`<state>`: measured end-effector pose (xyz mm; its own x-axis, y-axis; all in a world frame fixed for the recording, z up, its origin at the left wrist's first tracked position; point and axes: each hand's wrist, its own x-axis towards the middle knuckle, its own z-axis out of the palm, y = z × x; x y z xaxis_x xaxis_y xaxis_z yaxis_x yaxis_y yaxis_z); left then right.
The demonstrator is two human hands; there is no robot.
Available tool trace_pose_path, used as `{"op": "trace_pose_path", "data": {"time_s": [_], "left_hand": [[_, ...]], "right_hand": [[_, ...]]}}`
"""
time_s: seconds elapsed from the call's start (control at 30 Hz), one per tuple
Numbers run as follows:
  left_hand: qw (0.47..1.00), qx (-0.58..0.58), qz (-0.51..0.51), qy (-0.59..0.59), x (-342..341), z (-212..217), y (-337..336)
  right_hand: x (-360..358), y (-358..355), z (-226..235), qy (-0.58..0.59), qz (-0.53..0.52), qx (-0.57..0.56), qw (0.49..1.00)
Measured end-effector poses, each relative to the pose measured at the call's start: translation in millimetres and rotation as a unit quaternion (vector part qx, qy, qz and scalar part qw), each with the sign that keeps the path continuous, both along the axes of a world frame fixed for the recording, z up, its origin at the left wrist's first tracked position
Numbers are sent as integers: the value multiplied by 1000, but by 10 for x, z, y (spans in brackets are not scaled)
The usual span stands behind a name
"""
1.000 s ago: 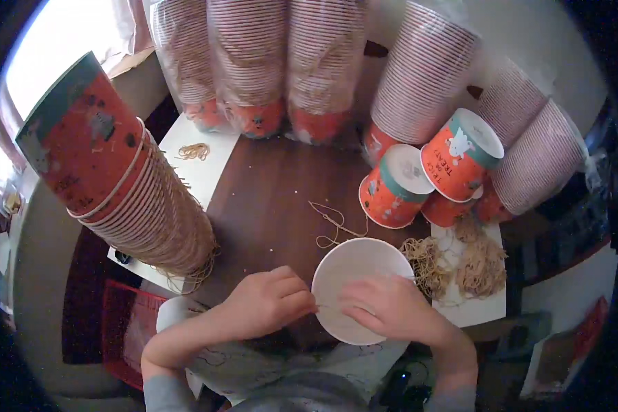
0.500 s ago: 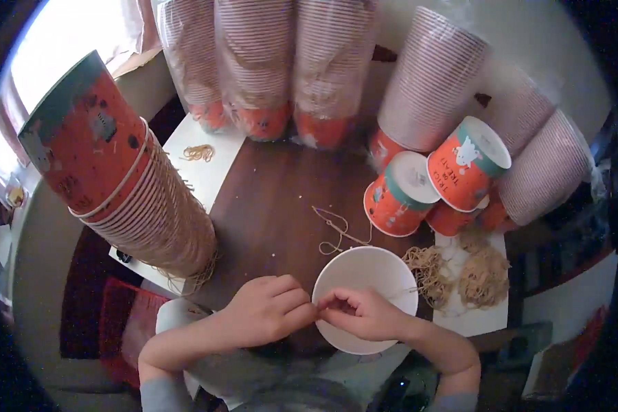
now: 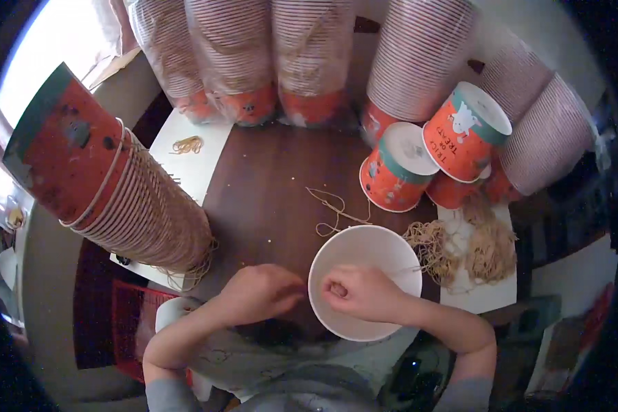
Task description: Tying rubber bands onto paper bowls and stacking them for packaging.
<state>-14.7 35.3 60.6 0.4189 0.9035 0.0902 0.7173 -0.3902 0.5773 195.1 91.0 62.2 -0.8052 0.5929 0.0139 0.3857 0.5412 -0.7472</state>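
Observation:
A white paper bucket (image 3: 398, 316) stands before me at the table's near edge, its mouth facing up. My right hand (image 3: 367, 295) is over its mouth, fingers curled in tightly; whatever they hold is hidden. A thin tan string (image 3: 410, 268) shows inside the right wall of the bucket and passes out of sight towards that hand. Just left of the rim is my left hand (image 3: 264, 294), apart from the bucket, its fingers bent together and slightly blurred; I cannot make out anything in them. A loose tan string (image 3: 340, 206) lies looped beyond the bucket.
A tall leaning stack of orange buckets (image 3: 137, 199) with strings stands left. Wrapped bucket stacks (image 3: 237, 48) line the back. Upside-down orange buckets (image 3: 397, 168) sit at the right, near tangled string piles (image 3: 491, 250) on a white board (image 3: 491, 295). A small string bundle (image 3: 187, 145) lies far left.
My hands have drawn apart: the left has come away from the rim, and the right has curled inward over the bucket. The whole view has shifted slightly.

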Motion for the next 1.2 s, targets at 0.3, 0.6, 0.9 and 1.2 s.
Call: {"op": "trace_pose_path", "data": {"time_s": [0.3,0.6,0.9,1.2], "left_hand": [[995,-84,-22,-41,87,-55,-62],[995,-80,-13,-59,85,-86,-65],[991,-85,26,-104,126,-147,-89],[994,-62,-54,-69,-109,-28,32]], "right_hand": [[0,-5,34,-33,-2,-23,999],[-11,1,-75,-18,5,-14,1000],[-31,8,-91,-7,19,-11,1000],[5,12,86,-41,14,-38,998]]}}
